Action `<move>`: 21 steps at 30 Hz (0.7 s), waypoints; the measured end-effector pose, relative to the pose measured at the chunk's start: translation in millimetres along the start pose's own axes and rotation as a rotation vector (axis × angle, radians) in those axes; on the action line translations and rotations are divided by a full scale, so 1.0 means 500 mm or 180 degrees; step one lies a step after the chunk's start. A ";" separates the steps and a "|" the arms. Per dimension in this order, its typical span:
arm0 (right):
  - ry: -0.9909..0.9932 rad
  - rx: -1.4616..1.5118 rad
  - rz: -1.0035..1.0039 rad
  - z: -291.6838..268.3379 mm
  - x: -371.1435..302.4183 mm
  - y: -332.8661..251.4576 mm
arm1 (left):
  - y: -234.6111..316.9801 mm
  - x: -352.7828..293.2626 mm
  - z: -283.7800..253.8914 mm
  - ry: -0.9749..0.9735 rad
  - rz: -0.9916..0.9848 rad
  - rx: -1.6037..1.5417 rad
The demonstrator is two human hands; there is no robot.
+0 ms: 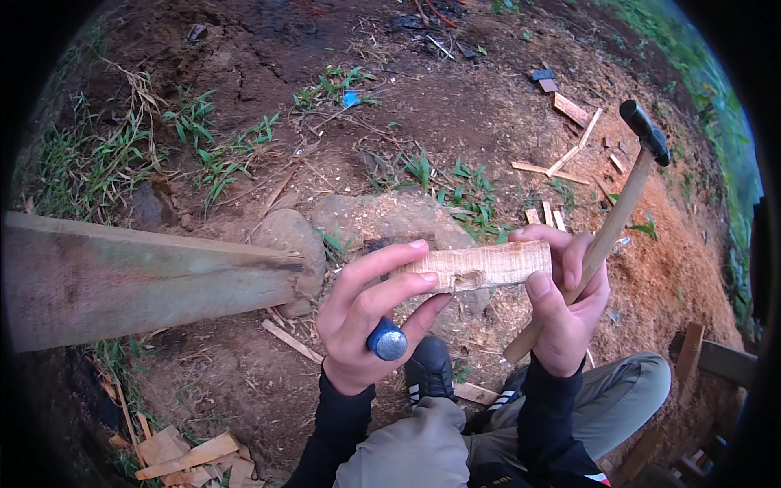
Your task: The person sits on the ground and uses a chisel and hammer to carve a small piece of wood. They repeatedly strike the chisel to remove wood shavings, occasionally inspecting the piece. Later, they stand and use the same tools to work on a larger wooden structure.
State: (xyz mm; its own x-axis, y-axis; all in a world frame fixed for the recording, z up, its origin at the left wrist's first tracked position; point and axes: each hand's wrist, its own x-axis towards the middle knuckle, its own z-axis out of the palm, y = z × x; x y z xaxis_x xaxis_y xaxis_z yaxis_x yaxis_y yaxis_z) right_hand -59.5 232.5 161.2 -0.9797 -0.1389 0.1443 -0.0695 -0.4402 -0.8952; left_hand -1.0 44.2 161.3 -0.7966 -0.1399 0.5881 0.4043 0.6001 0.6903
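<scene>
You are pinching a notched wooden block [488, 264] mid-frame.
Left hand [351, 329] is also gripping a blue handle [387, 340]; right hand [569, 325], a hammer [614, 218].

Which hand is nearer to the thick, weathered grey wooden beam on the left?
Left. The left hand is just right of the wooden beam, apart from it; the right hand, holding the black-headed, wooden-handled hammer, is farther right.

Sleeves [555, 419] r dk, trousers [614, 403] gry, shoes [429, 364] blk w/ wht stripes [414, 394]
</scene>
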 end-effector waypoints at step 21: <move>-0.0013 0.0088 0.0295 0.022 -0.005 0.025 | 0.000 0.017 0.020 0.0615 -0.0337 0.0152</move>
State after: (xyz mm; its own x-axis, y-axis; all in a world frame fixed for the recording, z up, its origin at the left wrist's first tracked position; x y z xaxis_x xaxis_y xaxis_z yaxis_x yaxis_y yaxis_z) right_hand -55.7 217.8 154.4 -0.9809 -0.1838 0.0633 0.0266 -0.4495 -0.8929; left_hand -12.2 50.8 162.3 -0.7307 -0.3497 0.5863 0.2975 0.6100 0.7345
